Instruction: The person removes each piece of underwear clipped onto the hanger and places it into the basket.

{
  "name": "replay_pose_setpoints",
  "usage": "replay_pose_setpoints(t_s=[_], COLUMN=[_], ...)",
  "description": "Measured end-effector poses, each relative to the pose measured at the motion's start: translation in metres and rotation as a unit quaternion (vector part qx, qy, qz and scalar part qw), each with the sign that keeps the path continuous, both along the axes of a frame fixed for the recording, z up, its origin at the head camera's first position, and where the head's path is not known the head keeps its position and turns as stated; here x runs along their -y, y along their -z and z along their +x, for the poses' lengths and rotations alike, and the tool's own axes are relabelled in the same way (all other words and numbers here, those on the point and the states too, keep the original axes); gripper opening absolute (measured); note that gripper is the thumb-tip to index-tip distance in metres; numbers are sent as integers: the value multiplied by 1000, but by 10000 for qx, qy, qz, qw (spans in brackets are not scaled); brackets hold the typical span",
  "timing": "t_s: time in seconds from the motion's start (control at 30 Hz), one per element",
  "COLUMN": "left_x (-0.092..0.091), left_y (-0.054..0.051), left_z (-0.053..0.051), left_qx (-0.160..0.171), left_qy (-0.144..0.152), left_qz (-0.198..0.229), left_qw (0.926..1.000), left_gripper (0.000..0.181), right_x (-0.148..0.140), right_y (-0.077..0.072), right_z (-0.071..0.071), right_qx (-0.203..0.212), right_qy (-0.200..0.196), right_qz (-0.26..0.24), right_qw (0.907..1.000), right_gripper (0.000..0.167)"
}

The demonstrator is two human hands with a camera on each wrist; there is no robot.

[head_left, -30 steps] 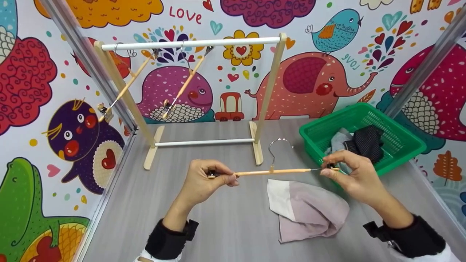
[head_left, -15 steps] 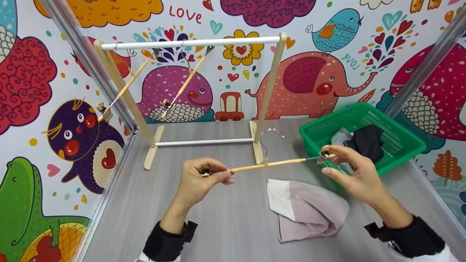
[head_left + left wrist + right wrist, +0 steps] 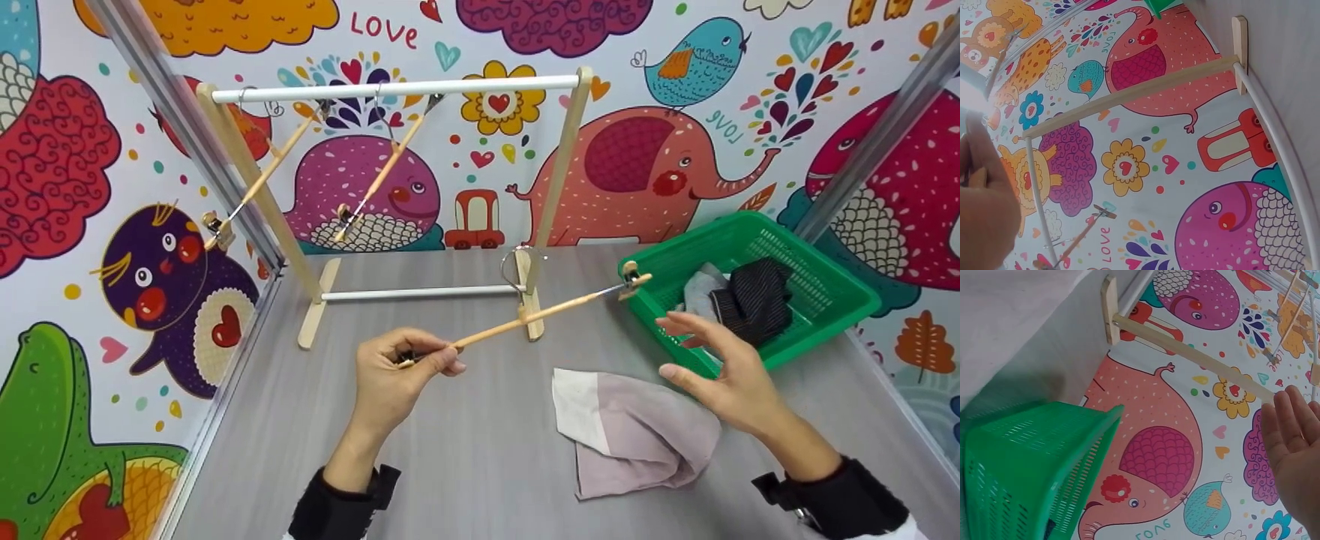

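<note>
My left hand (image 3: 401, 379) pinches one end of a wooden clip hanger (image 3: 495, 330) in the head view. The hanger slants up to the right, its metal hook upright and its far clip (image 3: 630, 281) in front of the green basket. My right hand (image 3: 731, 379) is apart from the hanger, thumb and fingers spread with nothing between them. A folded pink and white cloth (image 3: 637, 435) lies on the table, left of and below the right hand. In the right wrist view the right hand (image 3: 1297, 450) has its fingers extended. The left hand (image 3: 985, 208) is partly visible in the left wrist view.
A wooden rack (image 3: 559, 165) with a white top rail stands at the back. Two clip hangers (image 3: 277, 161) hang from its left part. The green basket (image 3: 825, 322) at the right holds grey and dark striped cloths (image 3: 757, 292). Patterned panels stand behind and beside the table.
My right hand has let go of the hanger's right clip. The left hand has moved slightly left, and the hanger has swung its free end up and left.
</note>
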State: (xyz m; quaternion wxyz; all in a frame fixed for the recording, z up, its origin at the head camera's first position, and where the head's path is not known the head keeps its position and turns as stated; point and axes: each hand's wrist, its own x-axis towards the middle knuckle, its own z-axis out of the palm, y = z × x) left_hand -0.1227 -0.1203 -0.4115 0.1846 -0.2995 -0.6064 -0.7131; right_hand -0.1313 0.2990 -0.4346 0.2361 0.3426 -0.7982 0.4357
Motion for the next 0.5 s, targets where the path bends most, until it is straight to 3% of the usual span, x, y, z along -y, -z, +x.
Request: replay_pose_setpoints(t_s=[0.33,0.5], left_x=[-1,-1], left_y=[-1,-2], left_z=[8,11], left_qx=[-2,32], left_qy=[-813,-1072], left_qz=[209,289], left_qw=[9965,9938], left_gripper=[7,6], right_x=[3,5], right_y=[21,32], right_z=[6,9], right_qx=[612,979], right_qy=[312,536], right_qz=[374,603], right_qw=[9969,9919], right_gripper=[84,86])
